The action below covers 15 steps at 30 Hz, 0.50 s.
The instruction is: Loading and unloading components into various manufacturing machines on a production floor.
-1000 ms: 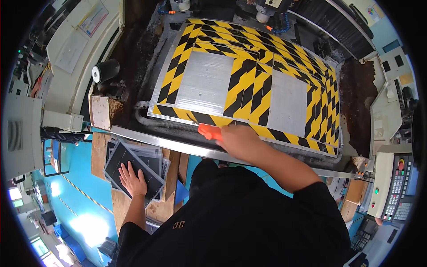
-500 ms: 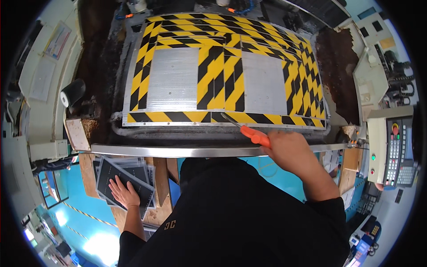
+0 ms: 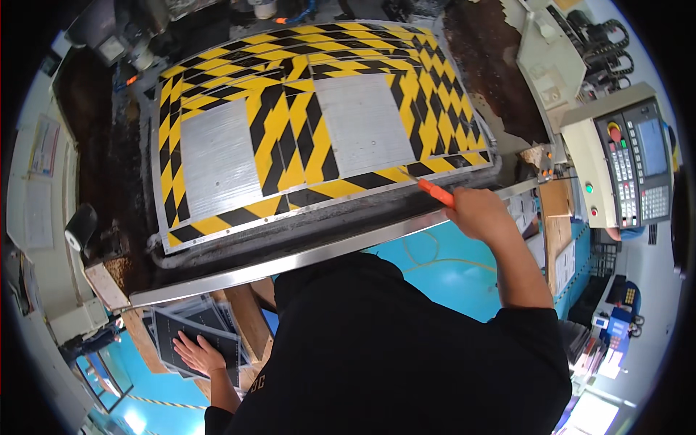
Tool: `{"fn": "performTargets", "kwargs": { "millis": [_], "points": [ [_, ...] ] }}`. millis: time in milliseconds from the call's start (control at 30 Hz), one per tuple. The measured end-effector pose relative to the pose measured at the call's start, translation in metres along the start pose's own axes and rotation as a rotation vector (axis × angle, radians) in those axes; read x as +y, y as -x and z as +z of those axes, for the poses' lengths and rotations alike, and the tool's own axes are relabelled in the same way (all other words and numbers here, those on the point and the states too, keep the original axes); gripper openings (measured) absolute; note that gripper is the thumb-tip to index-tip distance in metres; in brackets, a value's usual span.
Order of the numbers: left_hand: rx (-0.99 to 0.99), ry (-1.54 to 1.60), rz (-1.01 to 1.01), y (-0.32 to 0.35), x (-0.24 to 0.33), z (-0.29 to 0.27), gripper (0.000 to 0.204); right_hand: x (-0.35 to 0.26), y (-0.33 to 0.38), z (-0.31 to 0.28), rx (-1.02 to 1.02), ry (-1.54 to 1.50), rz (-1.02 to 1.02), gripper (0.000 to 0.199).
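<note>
My right hand (image 3: 480, 214) is wrapped round an orange tool (image 3: 436, 193) with a thin metal tip. The tip points at the near edge of a flat metal plate (image 3: 366, 130) banded with yellow and black striped tape. I cannot tell whether it touches. Two bare silver rectangles show between the tape bands. Down at the left, my left hand (image 3: 199, 354) lies flat with fingers spread on the top one of several dark rectangular panels with pale borders (image 3: 170, 328). The panels are stacked askew on a wooden support (image 3: 246, 322).
A metal rail (image 3: 312, 251) runs between me and the plate. At the right stands a control panel (image 3: 627, 170) with keys, a screen and a red knob. A black cylinder (image 3: 81, 225) sticks out at the left. A thin yellowish hose (image 3: 464, 262) lies on the blue floor.
The view has turned and shifted right, so the plate now looks slanted. The orange tool's tip has moved right along the near taped edge. My left hand stays flat on the panels.
</note>
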<state>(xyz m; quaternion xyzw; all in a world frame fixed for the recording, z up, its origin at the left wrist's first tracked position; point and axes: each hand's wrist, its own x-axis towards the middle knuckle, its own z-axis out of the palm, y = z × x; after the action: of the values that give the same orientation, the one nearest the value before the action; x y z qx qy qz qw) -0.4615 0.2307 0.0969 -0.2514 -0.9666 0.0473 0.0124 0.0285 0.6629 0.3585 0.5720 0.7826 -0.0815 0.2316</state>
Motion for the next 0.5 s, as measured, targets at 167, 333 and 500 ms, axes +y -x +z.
{"fn": "performTargets", "kwargs": {
  "millis": [167,333,500],
  "points": [
    [-0.028,-0.044,-0.034,0.001,0.001,-0.001,0.061,0.027,-0.014,0.011,-0.024,-0.085,0.174,0.037],
    [-0.017,-0.031,-0.02,0.0,0.002,-0.002,0.06,-0.04,-0.03,0.035,0.069,-0.166,-0.077,0.045],
    [0.008,-0.011,-0.018,0.003,0.0,-0.002,0.059,-0.069,-0.089,0.024,0.132,-0.222,-0.118,0.044]
  ]
}}
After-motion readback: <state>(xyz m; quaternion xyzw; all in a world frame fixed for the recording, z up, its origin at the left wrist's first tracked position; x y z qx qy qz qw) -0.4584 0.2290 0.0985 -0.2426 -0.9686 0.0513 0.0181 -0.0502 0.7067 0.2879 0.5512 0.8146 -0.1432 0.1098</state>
